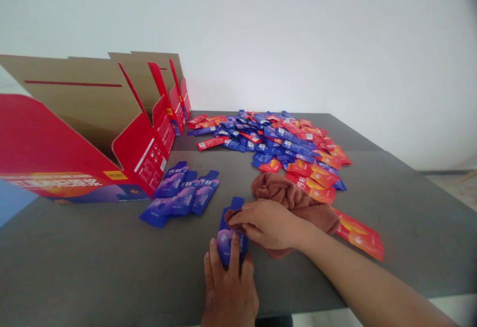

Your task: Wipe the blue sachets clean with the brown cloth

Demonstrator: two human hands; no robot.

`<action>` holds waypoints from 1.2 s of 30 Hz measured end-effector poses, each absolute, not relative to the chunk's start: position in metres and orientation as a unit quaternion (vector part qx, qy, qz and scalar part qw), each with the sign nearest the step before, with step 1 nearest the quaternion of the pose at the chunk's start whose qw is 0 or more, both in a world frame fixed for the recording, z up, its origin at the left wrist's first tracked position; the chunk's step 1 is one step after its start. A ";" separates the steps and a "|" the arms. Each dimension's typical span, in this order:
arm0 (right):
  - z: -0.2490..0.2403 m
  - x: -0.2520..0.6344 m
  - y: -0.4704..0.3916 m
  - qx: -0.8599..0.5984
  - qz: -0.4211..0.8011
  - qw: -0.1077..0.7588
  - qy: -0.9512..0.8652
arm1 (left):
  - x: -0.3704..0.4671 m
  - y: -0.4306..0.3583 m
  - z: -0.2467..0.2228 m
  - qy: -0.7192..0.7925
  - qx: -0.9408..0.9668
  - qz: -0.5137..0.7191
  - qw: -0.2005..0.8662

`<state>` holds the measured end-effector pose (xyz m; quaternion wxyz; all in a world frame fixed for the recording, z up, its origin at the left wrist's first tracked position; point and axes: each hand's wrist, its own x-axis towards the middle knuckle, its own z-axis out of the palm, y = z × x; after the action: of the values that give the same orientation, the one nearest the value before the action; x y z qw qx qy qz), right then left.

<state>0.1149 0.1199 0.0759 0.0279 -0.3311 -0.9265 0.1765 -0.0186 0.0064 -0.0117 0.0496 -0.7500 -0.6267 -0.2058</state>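
Observation:
A blue pouch with a purple print lies flat on the grey table, close to its front edge. My left hand rests on the pouch's near end, fingers spread and pressing it down. Bunched in my right hand is a brown cloth, and a fold of it under my fingertips touches the upper part of the pouch. The rest of the cloth spreads to the right, partly over a red pouch. Left of my hands, several blue pouches lie in a small overlapping group.
Open red cartons stand in a row along the table's left side, flaps up. A large heap of blue and red pouches covers the back middle of the grey table. A white wall rises behind.

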 end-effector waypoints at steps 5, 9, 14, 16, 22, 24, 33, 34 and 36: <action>0.074 0.115 0.121 -0.362 0.158 0.040 -0.918 | -0.017 0.007 -0.008 -0.631 -0.746 -0.207 0.043; 0.072 0.115 0.121 -0.378 0.162 0.044 -0.910 | -0.017 0.006 -0.008 -0.634 -0.743 -0.212 0.034; 0.071 0.115 0.121 -0.377 0.166 0.048 -0.910 | -0.018 0.006 -0.009 -0.633 -0.745 -0.208 0.031; 0.072 0.114 0.121 -0.372 0.166 0.045 -0.912 | -0.018 0.006 -0.009 -0.633 -0.745 -0.208 0.032; 0.073 0.114 0.121 -0.365 0.157 0.044 -0.917 | -0.018 0.007 -0.010 -0.628 -0.748 -0.211 0.037; 0.073 0.115 0.121 -0.367 0.159 0.044 -0.915 | -0.019 0.007 -0.010 -0.626 -0.749 -0.211 0.039; 0.072 0.115 0.121 -0.369 0.156 0.045 -0.915 | -0.019 0.006 -0.013 -0.624 -0.751 -0.213 0.043; 0.072 0.114 0.121 -0.370 0.156 0.047 -0.915 | -0.019 0.006 -0.014 -0.624 -0.750 -0.213 0.044; 0.072 0.114 0.121 -0.370 0.157 0.049 -0.914 | -0.020 0.006 -0.014 -0.623 -0.751 -0.213 0.044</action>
<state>0.1142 0.1206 0.0722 0.0492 -0.3700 -0.9143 0.1572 -0.0195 0.0057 -0.0141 0.0445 -0.7509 -0.6234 -0.2133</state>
